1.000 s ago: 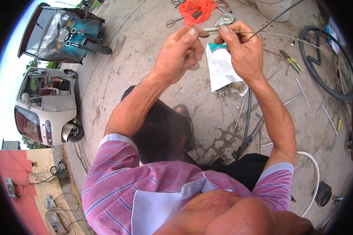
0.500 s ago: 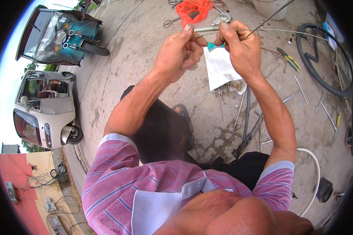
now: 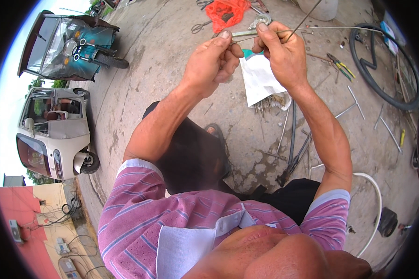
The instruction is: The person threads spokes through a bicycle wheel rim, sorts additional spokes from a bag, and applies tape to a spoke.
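Note:
In front of me, both hands are on a thin, wire-like cable (image 3: 330, 28). My left hand (image 3: 214, 58) pinches its near end between thumb and forefinger, the other fingers curled in. My right hand (image 3: 280, 53) grips the cable a short way along, and its long tail bows out to the right. A darker thin strand (image 3: 306, 19) slants up from the right fist; whether it is the same cable I cannot tell. Between the hands shows a pale flat strip (image 3: 244, 34); whether I hold it or it lies behind is unclear.
On the concrete lie a red plastic bag (image 3: 226, 14), white paper (image 3: 260, 81) over thin metal pieces, yellow-handled pliers (image 3: 342, 67), T-shaped wrenches (image 3: 357, 102) and a black tube loop (image 3: 358, 56). A teal three-wheeler (image 3: 86, 51) and a white vehicle (image 3: 56, 135) stand left.
The cable's tail has swung upward on the right. My right hand has shifted slightly left and up; the left hand keeps its pinch almost in place.

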